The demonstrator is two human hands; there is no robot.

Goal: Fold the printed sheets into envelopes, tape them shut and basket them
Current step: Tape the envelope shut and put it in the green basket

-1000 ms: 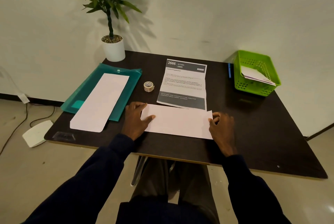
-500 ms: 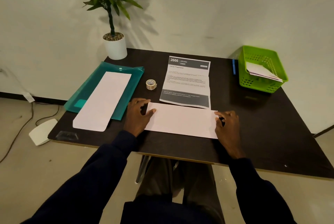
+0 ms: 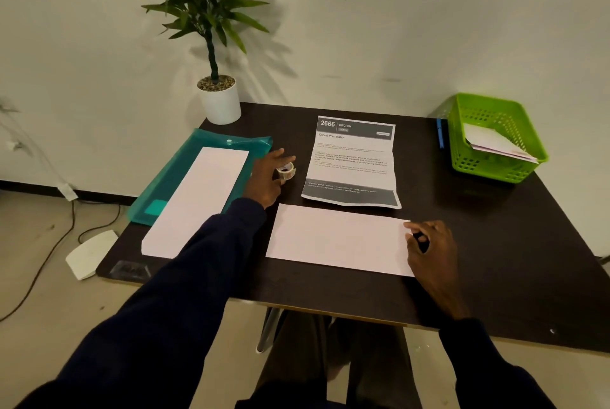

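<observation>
A white envelope point(image 3: 340, 238) lies flat near the table's front edge. My right hand point(image 3: 429, 243) rests with curled fingers on its right edge, pinching it there. My left hand point(image 3: 267, 177) is stretched out to the small tape roll point(image 3: 286, 171), thumb and fingers closed around it on the table. Beyond the envelope lies a printed sheet point(image 3: 351, 162), creased by folds and face up. A green basket point(image 3: 495, 138) at the back right holds finished envelopes point(image 3: 495, 144).
A teal plastic folder point(image 3: 178, 177) at the left carries a stack of white envelopes point(image 3: 198, 200). A potted plant point(image 3: 219, 101) stands at the back left corner. A blue pen point(image 3: 440, 138) lies beside the basket. Cables and a white device point(image 3: 90, 253) lie on the floor at the left.
My left hand left the envelope's left end and moved up to the tape roll, closing on it. My right hand stayed at the envelope's right edge.
</observation>
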